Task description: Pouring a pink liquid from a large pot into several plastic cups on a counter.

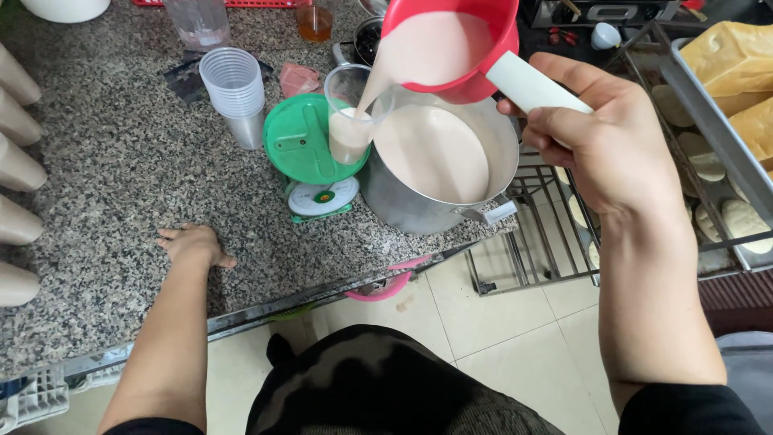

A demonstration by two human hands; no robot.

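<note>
Pouring: right hand [612,145] is clamping the red jug [451,48] handle at top centre, filling a cup [350,121] on the green scale [310,149]; left hand [192,244] is lying open, flat on the counter [121,185], lower left.

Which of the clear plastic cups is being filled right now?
The single cup standing on the green scale, beside the metal pot. Pale liquid runs into it from the red ladle in the right hand; the stacked cups are empty.

Soft, even daylight; the speckled desk [121,177] is sharp, faint shadows beside the cups, edges slightly bowed.
</note>
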